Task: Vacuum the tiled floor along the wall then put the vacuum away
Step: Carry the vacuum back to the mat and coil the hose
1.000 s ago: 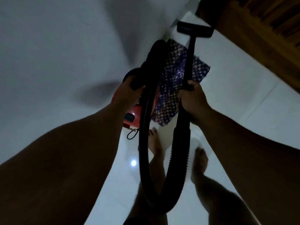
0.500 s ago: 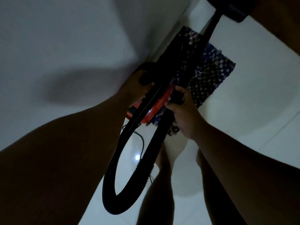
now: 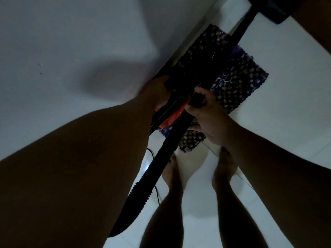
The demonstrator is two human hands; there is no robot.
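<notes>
The room is dim. A red vacuum body [image 3: 176, 115] shows as a small patch between my hands, close to the white wall. My left hand [image 3: 159, 92] grips the black handle on top of it. My right hand [image 3: 207, 115] is closed on the black wand [image 3: 236, 37], which runs up and right to the floor head [image 3: 268, 10] at the top edge. The ribbed black hose [image 3: 141, 190] loops down to the left, partly hidden behind my left forearm. White floor tiles [image 3: 286, 113] spread to the right.
A dark patterned mat [image 3: 238, 86] lies on the tiles against the wall [image 3: 71, 51], under the vacuum. My bare feet [image 3: 172, 169] stand just below it. A thin black cord [image 3: 157, 192] trails on the floor by my left foot.
The view has closed in on the vacuum and mat. The hose loop swung left and lower, and the wand now points up to the frame's top right. Both hands kept their holds.
</notes>
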